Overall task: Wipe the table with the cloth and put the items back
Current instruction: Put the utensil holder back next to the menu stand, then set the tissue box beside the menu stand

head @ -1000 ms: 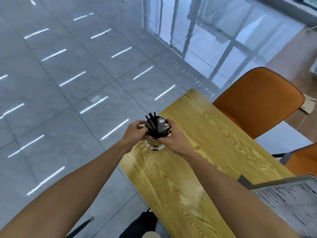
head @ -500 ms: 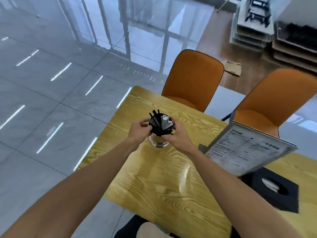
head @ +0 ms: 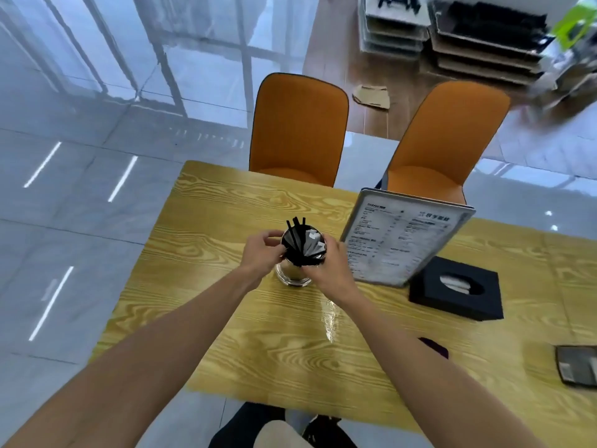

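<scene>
We're holding the metal straw holder (head: 295, 270) with both hands, left hand (head: 261, 253) on its left side, right hand (head: 329, 265) on its right, fingers curled and pressed against the rim. The holder, full of black straws and white packets, is sitting base-down on the wooden table (head: 245, 331), left of centre and just left of the standing menu (head: 403, 240). Compared with a second ago the view is swinging right: the holder was near the table's far-left corner in frame, and now we're seeing it beside the menu, with the black tissue box (head: 455, 291) just right of the menu's base. So we're judging this as the put-back stage, holder being seated into its spot. A wet streak is shining just near of the right wrist, suggesting wiping is mostly finished. No cloth clearly in view; a dark object (head: 434, 347) is lying near the right forearm, identity unclear. Two orange chairs (head: 298, 130) are standing at the far side.
</scene>
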Demonstrator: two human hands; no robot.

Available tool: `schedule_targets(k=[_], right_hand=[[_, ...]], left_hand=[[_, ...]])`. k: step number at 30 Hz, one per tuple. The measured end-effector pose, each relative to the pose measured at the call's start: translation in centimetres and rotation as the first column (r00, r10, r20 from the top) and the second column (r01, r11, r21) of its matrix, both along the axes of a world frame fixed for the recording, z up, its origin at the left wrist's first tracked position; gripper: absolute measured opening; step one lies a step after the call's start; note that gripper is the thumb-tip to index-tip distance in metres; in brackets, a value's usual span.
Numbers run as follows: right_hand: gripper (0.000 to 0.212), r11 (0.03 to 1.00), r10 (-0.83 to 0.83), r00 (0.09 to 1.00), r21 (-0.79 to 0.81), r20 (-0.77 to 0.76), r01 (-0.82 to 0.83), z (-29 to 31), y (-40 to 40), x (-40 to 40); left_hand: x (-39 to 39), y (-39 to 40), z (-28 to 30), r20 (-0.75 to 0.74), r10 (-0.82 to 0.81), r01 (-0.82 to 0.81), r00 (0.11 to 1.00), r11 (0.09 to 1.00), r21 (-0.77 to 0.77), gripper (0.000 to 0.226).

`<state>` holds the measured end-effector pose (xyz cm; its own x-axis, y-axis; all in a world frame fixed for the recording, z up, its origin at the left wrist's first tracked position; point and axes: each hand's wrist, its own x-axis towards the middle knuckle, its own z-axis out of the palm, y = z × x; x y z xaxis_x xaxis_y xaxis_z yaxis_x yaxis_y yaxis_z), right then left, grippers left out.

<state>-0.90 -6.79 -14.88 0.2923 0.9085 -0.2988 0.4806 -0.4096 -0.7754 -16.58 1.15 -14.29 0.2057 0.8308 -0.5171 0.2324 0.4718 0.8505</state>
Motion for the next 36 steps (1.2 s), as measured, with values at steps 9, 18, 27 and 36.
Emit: schedule_targets(k=[9,18,27,36], right_hand=[[0.075,0.992,-0.116,0.993,0.039,-0.020,0.117,0.1,-1.5,1.0],[0.015,0.947,-0.322,0.943,0.015,0.082,0.322,-0.9,-7.9,6.4],[0.066,0.468,-0.876,0.481,-0.320,-0.043,0.824,-4.2,-12.9,19.9],[0.075,0.344,-0.936,0.338,-0.480,-0.103,0.807,-7.4,-13.8,29.8]], left_hand=[[1.3,-0.8,-1.8,-0.015,-0.033,0.035,0.999,0.992,0.123,0.028],[2.3,-5.2,-5.5,-0.225,0.029,-0.066,0.974,0.985,-0.162,0.022],[15.5,-11.6,-4.1,-0.154,-0.563,0.519,0.812,0.817,-0.250,0.019],[29.2,-15.8,-2.2,-0.076,-0.431,0.405,0.899,0.885,-0.228,0.060]])
